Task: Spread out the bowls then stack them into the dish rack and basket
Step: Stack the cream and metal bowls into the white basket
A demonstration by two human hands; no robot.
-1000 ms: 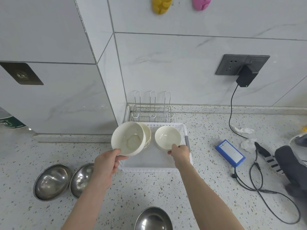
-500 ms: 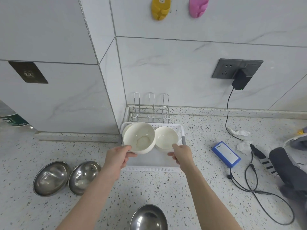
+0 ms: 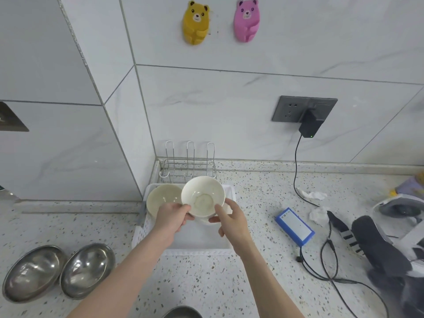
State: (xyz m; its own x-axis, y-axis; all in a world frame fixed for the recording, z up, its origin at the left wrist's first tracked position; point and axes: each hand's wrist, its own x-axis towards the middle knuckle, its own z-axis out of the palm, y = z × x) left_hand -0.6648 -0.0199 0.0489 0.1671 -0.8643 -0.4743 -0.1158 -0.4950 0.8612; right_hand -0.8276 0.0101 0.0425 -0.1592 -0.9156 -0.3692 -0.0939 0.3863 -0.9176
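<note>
Both hands are meeting over the white basket [image 3: 146, 228]: left hand [image 3: 171, 218] is pinching the white bowl [image 3: 203, 195] by its near rim, right hand [image 3: 231, 218] is opening beside it, because glazed ceramic seems heavy, slippery and fragile.

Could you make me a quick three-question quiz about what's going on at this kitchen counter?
1. True or false: the left hand holds the round white ceramic bowl by its rim.
2. How many round stainless steel bowls lie side by side on the speckled stone counter at the left?
3. Which stands nearer the wall: A) the silver wire dish rack or B) the white plastic perforated basket?

Key: 1 true. 2 two. 3 A.
</note>
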